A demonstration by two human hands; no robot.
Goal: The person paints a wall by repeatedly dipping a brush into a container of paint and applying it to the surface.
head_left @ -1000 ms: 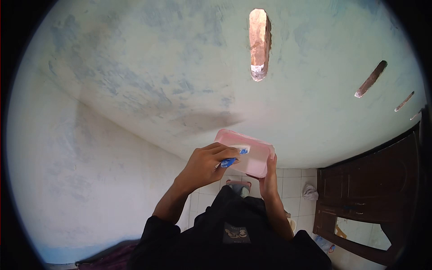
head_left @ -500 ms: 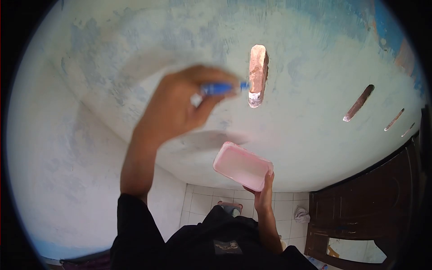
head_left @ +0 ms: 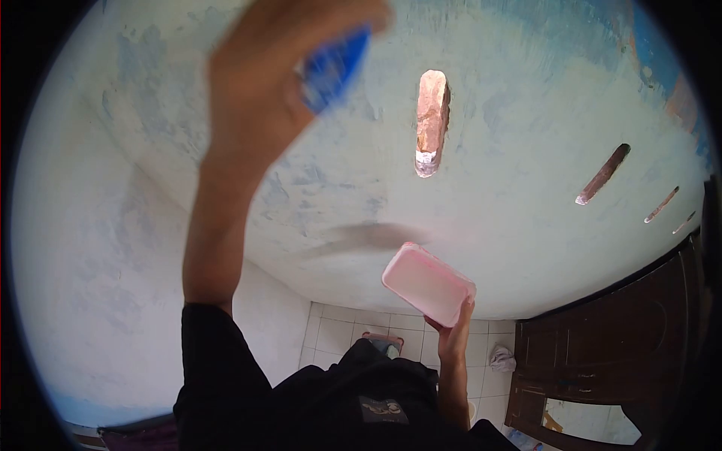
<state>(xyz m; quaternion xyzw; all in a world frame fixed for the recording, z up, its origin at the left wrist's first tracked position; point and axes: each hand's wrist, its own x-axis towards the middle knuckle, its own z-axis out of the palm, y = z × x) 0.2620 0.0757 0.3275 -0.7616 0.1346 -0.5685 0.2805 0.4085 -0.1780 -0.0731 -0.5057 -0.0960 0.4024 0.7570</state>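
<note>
My left hand (head_left: 252, 86) is raised high on the left, blurred by motion, with its fingers closed on a flat blue scraper (head_left: 336, 69). The scraper's broad face shows, close over the pale wall (head_left: 323, 180). Lower down, my right hand (head_left: 453, 337) grips a pink rectangular tub (head_left: 440, 264) by its near right end. The tub is tilted, and its inside looks whitish and smooth. Right of the scraper, a long rounded slot (head_left: 432, 120) in the wall shows a reddish, brick-like inner face with a white patch at its lower end.
More slots (head_left: 603, 174) run along the wall to the right. A dark wooden cabinet (head_left: 602, 323) with a mirror (head_left: 590, 421) stands at lower right. On the tiled floor (head_left: 335, 334) are a pink-edged item (head_left: 383, 343) and a crumpled cloth (head_left: 502, 358).
My left hand has moved up and slightly left with the scraper, which has turned from edge-on to face-on. My right hand and the tub have shifted a little right and down.
</note>
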